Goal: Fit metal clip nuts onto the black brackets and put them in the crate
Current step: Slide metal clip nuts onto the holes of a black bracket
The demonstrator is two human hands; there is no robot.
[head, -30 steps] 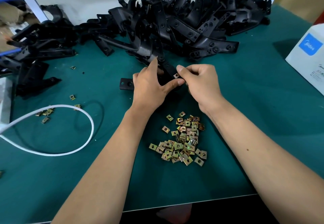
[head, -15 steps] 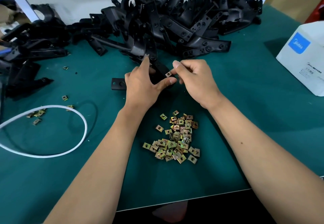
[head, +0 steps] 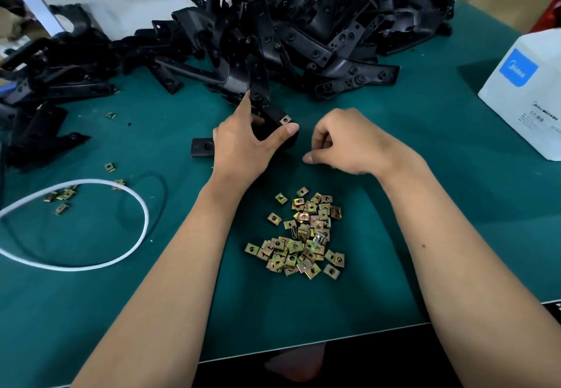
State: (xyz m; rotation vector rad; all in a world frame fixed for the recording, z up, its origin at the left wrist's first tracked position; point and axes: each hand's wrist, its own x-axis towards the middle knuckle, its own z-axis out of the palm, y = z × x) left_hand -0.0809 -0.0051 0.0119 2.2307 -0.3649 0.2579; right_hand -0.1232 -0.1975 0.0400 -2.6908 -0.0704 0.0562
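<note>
Looking down from the head camera, we see our left hand wrapped round one black bracket at mid-table, thumb laid along its near edge and fingers curled over the far side. We judge the hold is meant to steady the piece flat against the green table while nuts go on. A clip nut already sits on the bracket's right end, just beyond the thumb tip; the bracket's other end pokes out left of the hand.

Our right hand hangs just right of the bracket, apart from it, fingers loosely curled and thumb pointing left. We cannot make out anything pinched in it, though the inside of the curl is hidden.

Nearer to us lies the pile of clip nuts, directly below both hands, likely kept there so the right hand can dip for the next one without a long reach. A few stray nuts sit far to the left, by a loop of white cord.

Across the far side sprawls the heap of brackets, within the left hand's reach for the next blank. A white box stands at the right edge. No crate shows, so the drop-off place is out of sight.
</note>
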